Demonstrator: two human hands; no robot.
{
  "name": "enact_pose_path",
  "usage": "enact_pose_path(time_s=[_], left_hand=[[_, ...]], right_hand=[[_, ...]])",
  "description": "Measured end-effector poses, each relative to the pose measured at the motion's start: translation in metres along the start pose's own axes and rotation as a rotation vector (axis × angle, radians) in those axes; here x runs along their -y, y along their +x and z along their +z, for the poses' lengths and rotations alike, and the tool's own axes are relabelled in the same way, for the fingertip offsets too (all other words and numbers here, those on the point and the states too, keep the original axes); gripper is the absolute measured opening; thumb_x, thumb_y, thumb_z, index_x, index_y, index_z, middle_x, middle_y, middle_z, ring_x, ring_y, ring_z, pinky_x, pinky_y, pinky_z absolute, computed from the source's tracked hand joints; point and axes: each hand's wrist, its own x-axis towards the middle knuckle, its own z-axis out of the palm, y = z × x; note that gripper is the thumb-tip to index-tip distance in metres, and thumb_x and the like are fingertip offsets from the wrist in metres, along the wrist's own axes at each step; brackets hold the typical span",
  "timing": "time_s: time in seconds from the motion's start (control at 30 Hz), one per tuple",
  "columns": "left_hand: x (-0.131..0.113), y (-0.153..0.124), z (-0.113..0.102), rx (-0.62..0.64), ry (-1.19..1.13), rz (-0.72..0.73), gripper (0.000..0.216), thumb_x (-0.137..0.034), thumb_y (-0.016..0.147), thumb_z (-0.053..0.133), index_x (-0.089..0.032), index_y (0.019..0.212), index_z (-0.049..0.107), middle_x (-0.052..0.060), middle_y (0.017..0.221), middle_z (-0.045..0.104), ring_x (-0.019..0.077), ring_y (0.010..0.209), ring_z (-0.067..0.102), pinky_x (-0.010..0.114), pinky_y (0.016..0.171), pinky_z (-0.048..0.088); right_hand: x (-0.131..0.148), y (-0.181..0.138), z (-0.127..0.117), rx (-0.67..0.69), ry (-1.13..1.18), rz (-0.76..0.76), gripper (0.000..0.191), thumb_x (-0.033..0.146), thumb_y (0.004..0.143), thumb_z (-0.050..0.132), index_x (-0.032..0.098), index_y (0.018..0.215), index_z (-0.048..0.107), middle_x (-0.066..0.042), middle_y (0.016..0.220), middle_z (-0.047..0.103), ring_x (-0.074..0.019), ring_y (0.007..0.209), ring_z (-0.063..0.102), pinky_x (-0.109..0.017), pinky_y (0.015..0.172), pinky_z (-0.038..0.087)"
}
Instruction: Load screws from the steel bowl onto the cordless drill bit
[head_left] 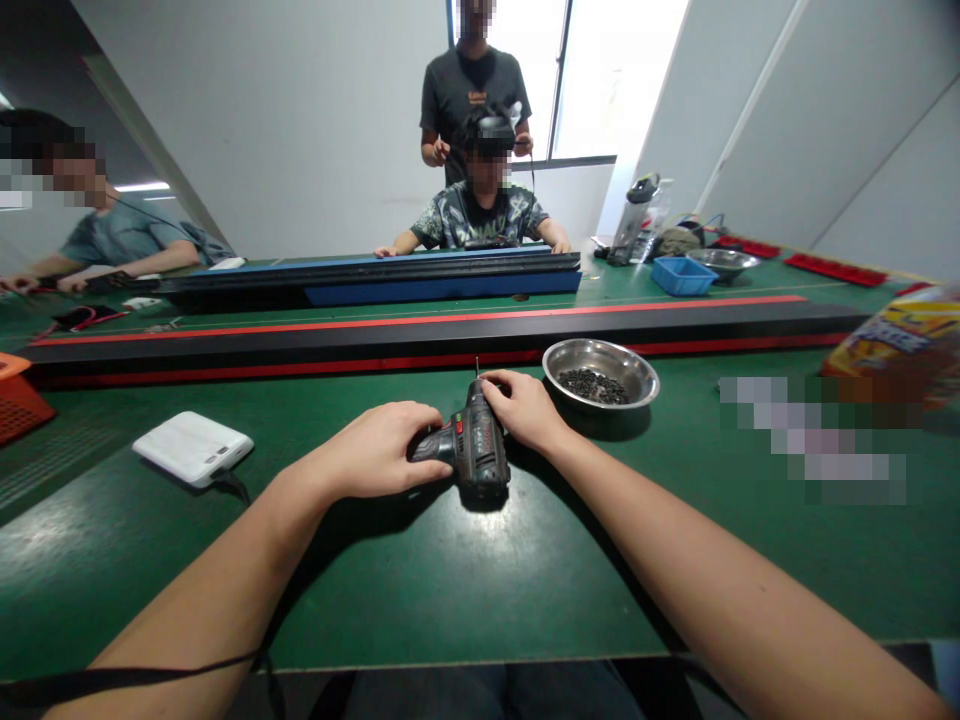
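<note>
A black cordless drill (pixel 484 450) lies on its side on the green table, its thin bit pointing away from me. My left hand (pixel 397 450) is wrapped round its grip, with the thumb and fingers on either side. At the front end, my right hand (pixel 525 405) holds the drill near the chuck; some of its fingertips are hidden behind the tool. Just beyond my right hand is a steel bowl (pixel 641 385) with many small dark screws (pixel 592 386) at the bottom.
A long black and red bar (pixel 360 345) crosses the table beyond the drill. On the left are a white power bank (pixel 193 448) with a cable and an orange basket (pixel 19 405). A snack bag (pixel 900 345) stands at right. Other people sit and stand across the table.
</note>
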Motion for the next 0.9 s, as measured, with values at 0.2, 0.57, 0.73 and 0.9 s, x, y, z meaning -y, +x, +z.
enact_pose_path(time_s=[0.2,0.57,0.73,0.9], left_hand=[[-0.0008,0.0003,-0.0012,-0.003,0.002,-0.003,0.042,-0.058,0.088,0.068,-0.022,0.109,0.068,0.006,0.101,0.072,0.0248,0.090,0.066,0.033,0.077,0.047],[-0.0031,0.0005,-0.0015,-0.011,-0.026,-0.033,0.043,-0.056,0.085,0.071,-0.022,0.111,0.070,0.006,0.099,0.074,0.0244,0.087,0.068,0.032,0.075,0.047],[-0.0039,0.0002,-0.0021,-0.013,-0.028,-0.035,0.042,-0.055,0.084,0.071,-0.022,0.111,0.070,0.006,0.099,0.074,0.0245,0.087,0.068,0.032,0.076,0.048],[-0.0044,0.0001,-0.0021,-0.017,-0.026,-0.033,0.041,-0.054,0.084,0.072,-0.022,0.110,0.070,0.006,0.098,0.074,0.0248,0.087,0.068,0.032,0.076,0.048]], right_hand=[[0.0019,-0.0010,-0.0010,0.001,-0.004,0.005,0.027,0.029,0.101,0.059,0.019,0.113,0.081,-0.009,0.118,0.080,-0.0237,0.109,0.075,-0.033,0.100,0.054],[0.0020,-0.0005,-0.0015,0.004,-0.003,0.007,0.026,0.028,0.100,0.059,0.021,0.111,0.081,-0.008,0.119,0.080,-0.0227,0.110,0.075,-0.032,0.100,0.054],[0.0002,0.0000,-0.0010,0.009,0.001,0.005,0.027,0.026,0.100,0.057,0.020,0.112,0.081,-0.008,0.118,0.080,-0.0226,0.110,0.075,-0.032,0.100,0.054],[-0.0007,0.0002,-0.0012,0.008,0.018,0.002,0.027,0.023,0.100,0.056,0.021,0.111,0.081,-0.007,0.117,0.080,-0.0216,0.108,0.075,-0.031,0.100,0.054]])
